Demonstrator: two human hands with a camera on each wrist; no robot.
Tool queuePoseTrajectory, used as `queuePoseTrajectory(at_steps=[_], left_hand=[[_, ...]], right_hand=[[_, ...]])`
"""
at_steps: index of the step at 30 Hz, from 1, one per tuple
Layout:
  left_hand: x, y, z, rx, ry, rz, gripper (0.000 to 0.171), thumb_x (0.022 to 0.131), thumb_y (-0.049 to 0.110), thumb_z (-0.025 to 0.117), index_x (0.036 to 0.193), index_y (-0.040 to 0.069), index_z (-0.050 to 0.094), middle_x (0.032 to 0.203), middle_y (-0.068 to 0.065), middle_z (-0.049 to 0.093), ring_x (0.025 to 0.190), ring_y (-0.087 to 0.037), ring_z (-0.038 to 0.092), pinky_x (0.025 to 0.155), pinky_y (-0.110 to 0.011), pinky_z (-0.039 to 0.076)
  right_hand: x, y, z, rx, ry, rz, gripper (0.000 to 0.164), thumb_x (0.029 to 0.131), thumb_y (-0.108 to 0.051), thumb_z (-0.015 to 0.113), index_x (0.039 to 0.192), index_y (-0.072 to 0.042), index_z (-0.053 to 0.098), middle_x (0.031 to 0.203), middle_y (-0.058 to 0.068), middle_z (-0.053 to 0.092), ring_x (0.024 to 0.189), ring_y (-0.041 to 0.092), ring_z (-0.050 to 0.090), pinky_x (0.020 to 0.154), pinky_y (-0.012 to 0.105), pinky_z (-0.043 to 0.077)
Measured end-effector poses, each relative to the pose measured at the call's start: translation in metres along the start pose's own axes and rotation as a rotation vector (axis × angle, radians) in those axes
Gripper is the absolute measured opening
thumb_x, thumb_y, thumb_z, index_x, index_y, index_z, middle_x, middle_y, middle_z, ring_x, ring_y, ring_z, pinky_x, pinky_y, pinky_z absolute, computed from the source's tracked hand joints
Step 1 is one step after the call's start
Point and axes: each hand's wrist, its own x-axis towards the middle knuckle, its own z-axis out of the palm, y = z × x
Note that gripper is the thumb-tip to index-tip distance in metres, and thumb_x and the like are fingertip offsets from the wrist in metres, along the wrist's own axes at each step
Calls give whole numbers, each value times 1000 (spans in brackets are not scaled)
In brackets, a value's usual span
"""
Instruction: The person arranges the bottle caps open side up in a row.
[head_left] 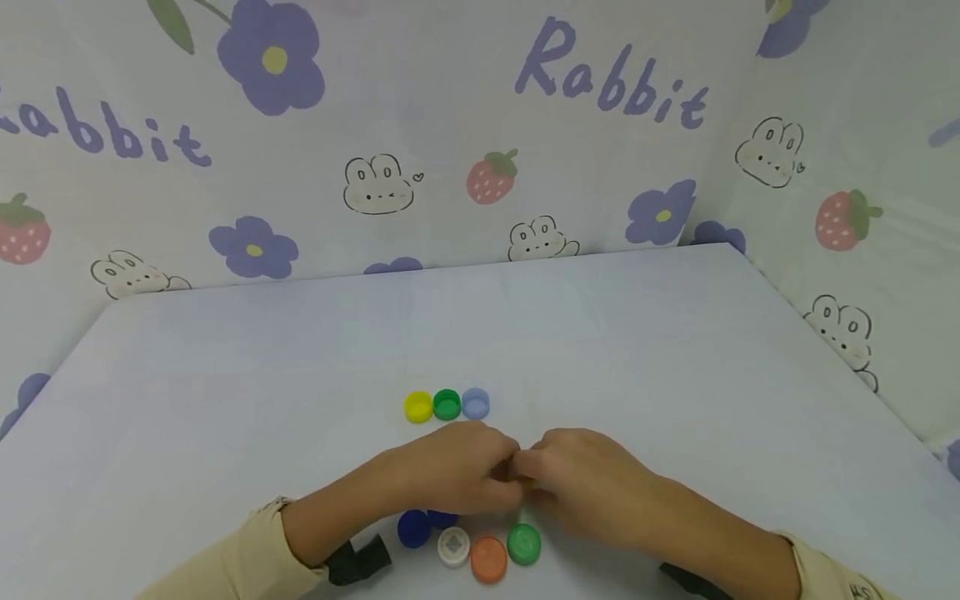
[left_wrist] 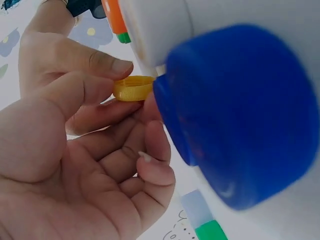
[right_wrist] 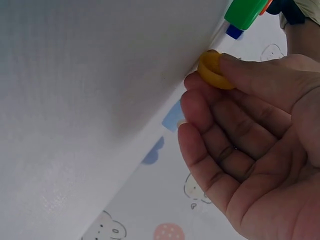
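A yellow-orange bottle cap [left_wrist: 134, 89] is held where my two hands meet. My right hand [head_left: 592, 483] pinches it between thumb and index finger. From the other side, my left hand [head_left: 457, 471] has its thumb and index finger at the cap's edge, its other fingers curled. In the right wrist view the cap [right_wrist: 216, 70] is tilted with its hollow side showing; the head view hides it behind the fingers. Just beyond the hands, a yellow cap [head_left: 418, 407], a green cap [head_left: 447, 404] and a light blue cap [head_left: 476, 403] form a row.
Nearer the body lie two dark blue caps [head_left: 414, 529], a white cap [head_left: 453, 547], an orange cap [head_left: 488, 559] and another green cap [head_left: 524, 544]. All rest on a white table [head_left: 300, 358]. A patterned cloth [head_left: 435, 100] stands behind it and at the sides.
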Motion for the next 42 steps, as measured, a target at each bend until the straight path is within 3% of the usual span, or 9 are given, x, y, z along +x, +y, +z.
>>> queuePoseTrajectory(at_steps=[4,8,13,18,23,27,33,42], left_hand=[[-3,2,0,29,45,-14,8,95,13,64,88,12,64,58,8,45,49,-4,37,49,-20,29],[-3,4,0,60,78,-61,8,97,14,63,96,9,68,58,7,49,49,-5,41,48,-19,31],[1,4,0,114,118,-95,9,98,15,63,94,8,68,57,6,47,47,-6,41,46,-19,30],[1,4,0,109,110,-126,13,99,17,63,103,7,70,58,6,50,48,-6,43,47,-20,31],[-4,4,-5,73,75,-172,29,94,23,71,118,7,67,73,8,61,59,-7,55,55,-21,44],[-1,6,-8,141,68,-198,36,85,28,83,111,9,68,81,8,61,70,-8,57,65,-23,49],[8,8,-6,246,60,-187,33,81,29,87,103,10,73,82,8,57,73,-9,54,65,-21,47],[14,9,-11,311,101,-153,27,80,25,86,97,9,73,80,5,56,71,-11,53,64,-22,46]], right_hand=[[0,1,-1,18,5,5,26,84,-1,80,79,-19,62,65,-15,52,60,1,42,57,21,39],[1,1,-3,35,1,18,22,86,-2,79,87,-18,64,71,-13,62,64,1,47,60,22,43],[2,3,-3,8,-3,31,23,84,-4,82,92,-15,63,78,-12,66,67,1,52,63,24,46],[2,4,-2,-29,-12,34,25,83,-10,85,89,-15,62,78,-11,64,68,3,52,62,24,46],[3,3,-2,-45,-32,55,19,82,-10,86,90,-14,69,80,-10,66,71,5,55,63,24,47],[2,3,-3,-44,-22,60,18,81,-10,86,92,-14,73,82,-10,66,74,7,56,65,24,48],[3,2,-3,-19,-43,74,27,80,-10,87,104,-14,76,85,-11,67,79,7,59,70,25,50],[12,6,-10,-3,-44,86,22,80,-5,84,96,-16,74,85,-11,69,78,9,59,70,27,50]])
